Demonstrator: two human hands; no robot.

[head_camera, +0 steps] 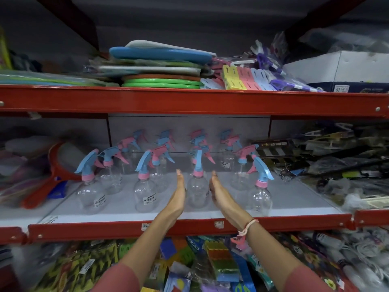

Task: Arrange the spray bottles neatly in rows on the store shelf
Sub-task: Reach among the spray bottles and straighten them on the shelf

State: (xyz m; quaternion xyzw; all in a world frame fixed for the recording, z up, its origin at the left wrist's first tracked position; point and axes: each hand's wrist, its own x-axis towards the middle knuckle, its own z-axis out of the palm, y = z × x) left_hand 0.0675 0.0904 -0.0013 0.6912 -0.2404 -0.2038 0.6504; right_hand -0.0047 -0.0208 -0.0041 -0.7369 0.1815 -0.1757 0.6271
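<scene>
Clear-plastic spray bottle (197, 191) stands front-centre on the shelf (130, 213) between flat, open left hand (179, 197) and right hand (219, 196), fingers gripping nothing; next, palms should nudge it into line.

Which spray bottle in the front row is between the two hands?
The third front-row bottle from the left, with a blue trigger and pink collar. The left hand and right hand flank it with flat palms; the other bottles stand unflanked.
</scene>
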